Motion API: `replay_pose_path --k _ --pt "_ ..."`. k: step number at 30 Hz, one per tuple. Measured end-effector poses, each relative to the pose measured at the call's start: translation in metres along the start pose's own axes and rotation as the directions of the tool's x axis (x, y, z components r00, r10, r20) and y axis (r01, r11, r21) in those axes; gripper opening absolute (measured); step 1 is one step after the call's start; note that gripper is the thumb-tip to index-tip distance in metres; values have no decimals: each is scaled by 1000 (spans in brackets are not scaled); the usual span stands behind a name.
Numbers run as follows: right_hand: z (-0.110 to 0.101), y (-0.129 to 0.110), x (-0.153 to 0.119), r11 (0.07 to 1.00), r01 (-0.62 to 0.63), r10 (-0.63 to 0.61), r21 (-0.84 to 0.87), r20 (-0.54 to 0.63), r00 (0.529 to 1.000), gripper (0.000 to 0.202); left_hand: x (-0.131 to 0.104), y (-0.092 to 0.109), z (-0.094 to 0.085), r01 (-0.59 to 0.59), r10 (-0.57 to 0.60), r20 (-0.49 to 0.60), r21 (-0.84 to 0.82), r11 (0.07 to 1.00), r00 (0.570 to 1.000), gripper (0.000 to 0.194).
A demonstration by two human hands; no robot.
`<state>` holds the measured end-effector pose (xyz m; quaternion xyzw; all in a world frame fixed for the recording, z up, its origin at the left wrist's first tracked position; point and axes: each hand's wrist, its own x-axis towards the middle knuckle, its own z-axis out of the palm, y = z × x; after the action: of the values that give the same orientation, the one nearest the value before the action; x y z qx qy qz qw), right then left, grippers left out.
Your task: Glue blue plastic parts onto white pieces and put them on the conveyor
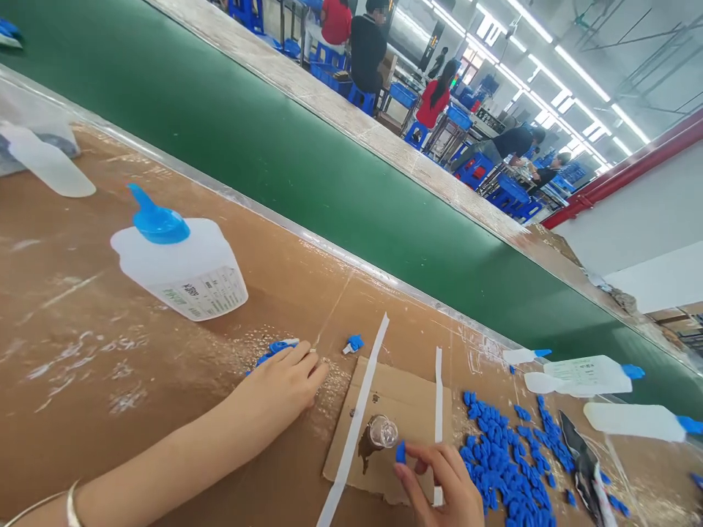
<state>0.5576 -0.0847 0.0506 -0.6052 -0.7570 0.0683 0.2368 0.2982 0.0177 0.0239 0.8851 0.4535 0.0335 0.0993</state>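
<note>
On the brown desk, near its middle, the left hand lies palm down with fingers loosely curled over a blue nozzle piece with a white tip; whether it grips the piece cannot be told. Just right of it sits a loose blue cap. At the near edge the right hand pinches a small blue cap between thumb and fingertips, just beside a small clear vial standing on a stained cardboard sheet (taped down with white strips). Right of the cardboard lies a heap of blue caps. Far left stands a white bottle with a blue spout, tilted in view. At the far right, three capped white bottles lie on their sides. Beyond the desk runs a green conveyor belt; other people sit at stations in the far background.
</note>
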Motion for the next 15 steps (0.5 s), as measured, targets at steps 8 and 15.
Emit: replay_pose_path --k 8,15 --pt "4 -1 26 989 75 -55 -125 152 987 21 -23 29 -5 134 -23 210 -530 837 977 9" --pt "-2 -8 30 999 -23 28 -34 162 986 19 -46 43 10 203 -128 177 -951 233 976 33"
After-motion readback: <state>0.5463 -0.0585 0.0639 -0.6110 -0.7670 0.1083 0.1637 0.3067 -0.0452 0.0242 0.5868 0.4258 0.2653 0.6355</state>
